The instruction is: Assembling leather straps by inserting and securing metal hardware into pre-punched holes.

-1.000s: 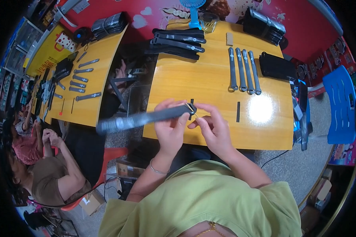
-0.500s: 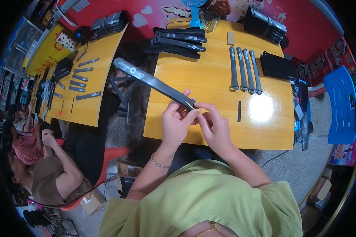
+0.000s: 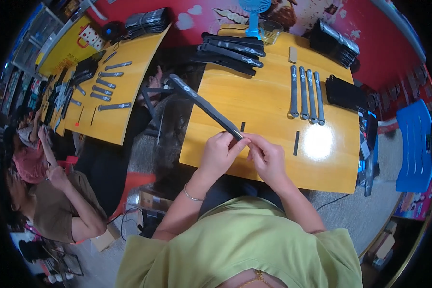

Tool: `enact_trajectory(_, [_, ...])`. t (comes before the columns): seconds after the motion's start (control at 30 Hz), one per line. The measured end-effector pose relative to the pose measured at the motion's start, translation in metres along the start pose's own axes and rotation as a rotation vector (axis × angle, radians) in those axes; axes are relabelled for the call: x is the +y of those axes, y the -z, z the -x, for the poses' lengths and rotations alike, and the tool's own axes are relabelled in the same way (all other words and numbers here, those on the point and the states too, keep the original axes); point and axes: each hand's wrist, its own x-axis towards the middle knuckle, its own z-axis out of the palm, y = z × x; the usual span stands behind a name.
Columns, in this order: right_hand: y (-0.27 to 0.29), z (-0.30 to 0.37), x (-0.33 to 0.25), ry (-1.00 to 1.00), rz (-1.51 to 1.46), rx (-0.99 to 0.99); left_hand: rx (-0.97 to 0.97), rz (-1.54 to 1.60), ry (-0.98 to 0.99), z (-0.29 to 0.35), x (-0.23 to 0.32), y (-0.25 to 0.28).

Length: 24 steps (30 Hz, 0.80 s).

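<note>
A long flat dark strap point(image 3: 197, 100) with a rounded far end and pale print slants up and left over the table's left edge. My left hand point(image 3: 219, 154) is closed around its near end, thumb on top. With thumb and fingers pinched, my right hand point(image 3: 268, 157) grips the tip of that same end. The fingers hide the very tip. Just beyond my hands, a short black strip point(image 3: 243, 127) lies on the table, partly covered. To the right of my right hand lies another thin black strip point(image 3: 296, 143).
On the yellow table point(image 3: 269, 91) are a row of several straps point(image 3: 303, 95), a stack of black straps point(image 3: 235, 52), a black pouch point(image 3: 343, 93) and a bundle of wrapped straps point(image 3: 333, 43). A blue fan point(image 3: 255, 19) stands behind. A co-worker point(image 3: 65, 206) sits at the left.
The strap has turned in my hands and now shows more of its edge. A short black strip has come into sight beyond my fingers. The whole view has shifted slightly.
</note>
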Motion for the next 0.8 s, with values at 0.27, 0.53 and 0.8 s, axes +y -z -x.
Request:
enact_trajectory(0.27, [0.003, 0.004, 0.001, -0.057, -0.079, -0.033, -0.073, 0.182, 0.030, 0.011, -0.009, -0.001])
enact_trajectory(0.53, [0.016, -0.001, 0.001, 0.079, 0.101, 0.044, -0.158, 0.146, -0.015, 0.013, 0.002, 0.004])
enact_trajectory(0.8, [0.059, -0.019, -0.035, 0.223, 0.408, 0.130, -0.553, 0.417, 0.191, 0.045, 0.003, 0.007])
